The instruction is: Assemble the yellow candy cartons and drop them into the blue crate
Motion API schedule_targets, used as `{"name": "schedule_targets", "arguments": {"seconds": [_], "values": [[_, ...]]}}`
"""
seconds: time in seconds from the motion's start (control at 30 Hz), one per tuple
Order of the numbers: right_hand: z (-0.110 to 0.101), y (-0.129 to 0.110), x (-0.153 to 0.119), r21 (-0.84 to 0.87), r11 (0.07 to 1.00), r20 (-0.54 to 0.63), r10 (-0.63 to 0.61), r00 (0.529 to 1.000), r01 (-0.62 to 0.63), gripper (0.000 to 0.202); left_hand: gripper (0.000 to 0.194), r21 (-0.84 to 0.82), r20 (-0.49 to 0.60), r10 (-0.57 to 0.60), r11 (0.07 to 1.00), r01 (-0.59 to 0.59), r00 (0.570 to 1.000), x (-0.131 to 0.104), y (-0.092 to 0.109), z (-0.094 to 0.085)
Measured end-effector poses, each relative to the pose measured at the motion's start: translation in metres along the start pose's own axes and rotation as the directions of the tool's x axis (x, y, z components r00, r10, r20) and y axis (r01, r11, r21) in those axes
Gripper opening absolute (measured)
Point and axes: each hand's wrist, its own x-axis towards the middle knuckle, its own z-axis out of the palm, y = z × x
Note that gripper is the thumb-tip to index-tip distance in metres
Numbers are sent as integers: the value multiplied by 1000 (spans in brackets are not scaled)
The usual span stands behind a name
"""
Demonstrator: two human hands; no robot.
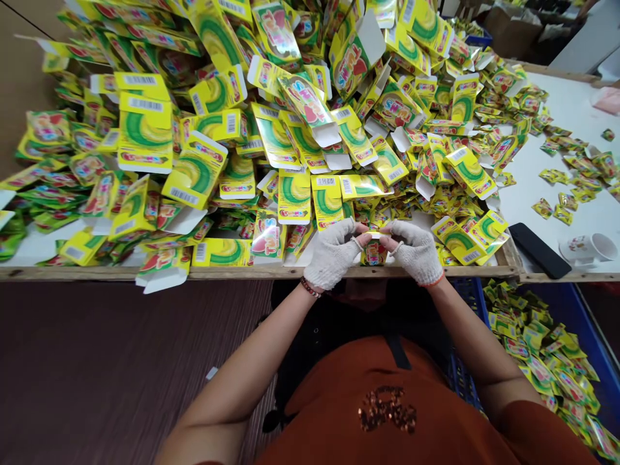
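Observation:
Both hands wear white knit gloves with bare fingertips and meet at the table's front edge. Between them is a small yellow and green candy box (374, 252), its white flap edge towards the top. My left hand (335, 253) pinches the box's upper left side with thumb and forefinger. Opposite it, my right hand (414, 250) pinches the upper right side the same way. Just beyond the hands lie more flat and half-opened yellow boxes (294, 197) and a scatter of small wrapped sweets (402, 210).
A tall heap of cartons (145, 129) covers the table's left and middle. At right are a black phone (540, 250), a white mug (588, 248) and loose packets (576, 168). Below the wooden table edge (232, 272), a blue crate (588, 323) holds many packets.

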Motion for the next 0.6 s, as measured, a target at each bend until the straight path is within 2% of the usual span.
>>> {"name": "schedule_targets", "arguments": {"seconds": [0.13, 0.23, 0.33, 0.5, 0.6], "values": [[0, 2, 2, -3, 999, -10, 34, 999, -34, 18, 19, 9, 20, -2, 1000, 2, 1000, 0, -2, -3], [-2, 5, 2, -43, 998, 5, -37, 999, 38, 16, 17, 77, 44, 125, 989, -128, 991, -3, -6, -6], [-6, 9, 1, -41, 988, 60, -144, 988, 146, 17, 16, 117, 84, 296, 945, -305, 951, -5, -9, -8], [-10, 12, 2, -18, 983, 151, -177, 973, 182, 17, 13, 124, 105, 328, 932, -340, 939, -5, -8, -9], [-11, 15, -4, -25, 965, 208, -251, 945, 262, 18, 12, 156, 138, 458, 865, -476, 878, -7, -9, -10]]}}
